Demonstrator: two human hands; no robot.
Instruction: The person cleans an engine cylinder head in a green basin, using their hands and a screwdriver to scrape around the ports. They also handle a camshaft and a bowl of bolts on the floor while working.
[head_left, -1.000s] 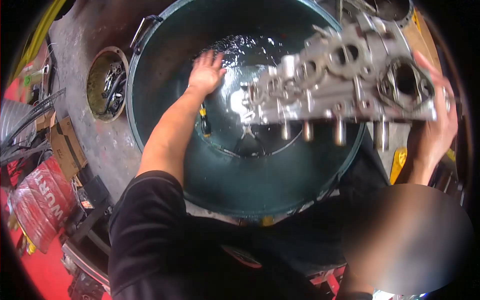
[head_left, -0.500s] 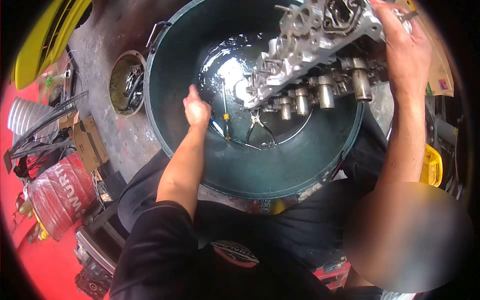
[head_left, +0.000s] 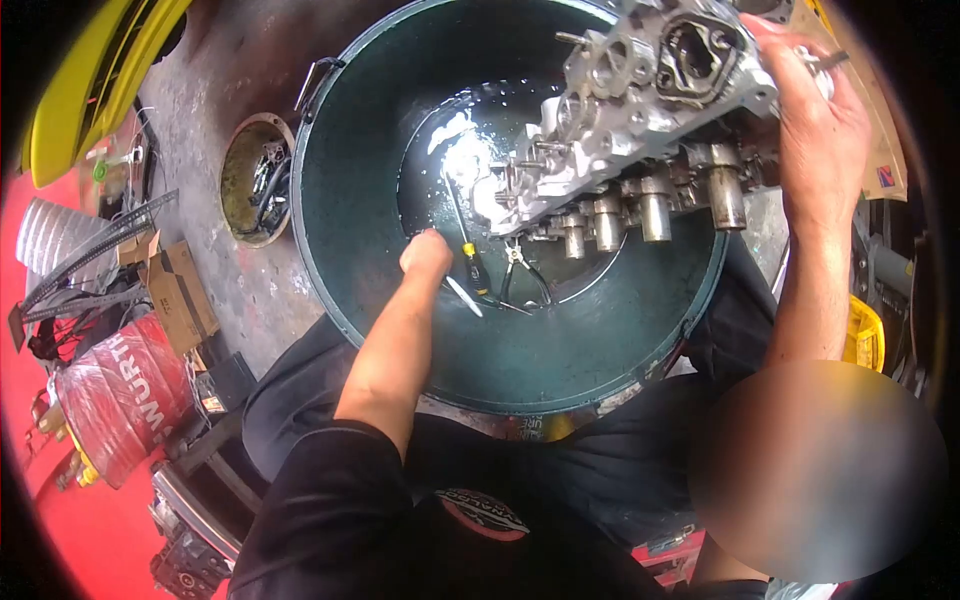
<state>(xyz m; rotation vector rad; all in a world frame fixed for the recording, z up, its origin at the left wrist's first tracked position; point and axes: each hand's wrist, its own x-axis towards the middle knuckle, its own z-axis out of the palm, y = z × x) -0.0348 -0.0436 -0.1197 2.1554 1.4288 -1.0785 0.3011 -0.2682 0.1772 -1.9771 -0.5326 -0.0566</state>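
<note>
A silver cylinder head (head_left: 600, 130), with several round metal cylinders along its lower side, is tilted over the large dark green tub (head_left: 520, 370). My right hand (head_left: 825, 130) grips its right end. Inside the tub, my left hand (head_left: 427, 256) is closed around a slim white-tipped tool (head_left: 463, 297); most of it is hidden by the fist. Just right of that hand lie a yellow-and-black screwdriver (head_left: 474, 268) and a pair of pliers (head_left: 524, 275). Shiny liquid (head_left: 465, 150) covers part of the tub's bottom.
Left of the tub stands a round bowl (head_left: 237, 185) with small metal parts. Farther left are a cardboard box (head_left: 180, 300), a red wrapped drum (head_left: 130, 390) and metal strips. A yellow object (head_left: 864, 335) is at the right.
My left hand has moved down and to the right inside the tub and closed on the slim tool. The cylinder head stays held in my right hand.
</note>
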